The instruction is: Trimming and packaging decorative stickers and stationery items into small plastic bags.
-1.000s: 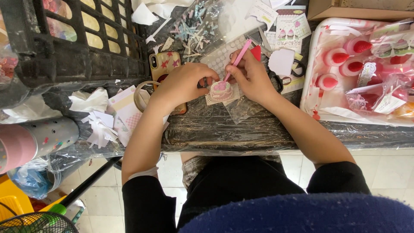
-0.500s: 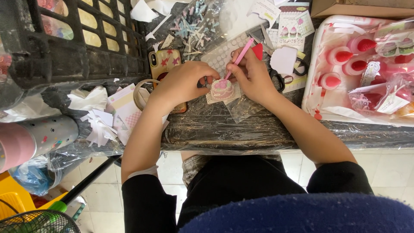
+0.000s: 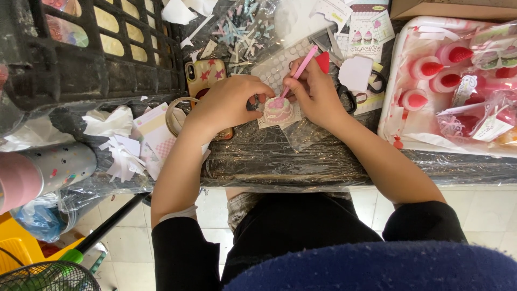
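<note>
A small pink cake ornament [image 3: 278, 109] sits on the plastic-wrapped table [image 3: 280, 161], steadied by the left hand [image 3: 229, 105], fingers curled narrowly at its edge. A thin pink tool [image 3: 299, 70] is pinched in the right hand [image 3: 315, 94], tip on the ornament. A star-patterned phone [image 3: 203, 75] lies partly under the left hand. Scissors [image 3: 371, 89] are just beside the right hand; a black crate [image 3: 91, 48] far left, a pink tray [image 3: 398, 81] of strawberry-topped pieces at right, paper scraps [image 3: 121, 153] near the left forearm.
</note>
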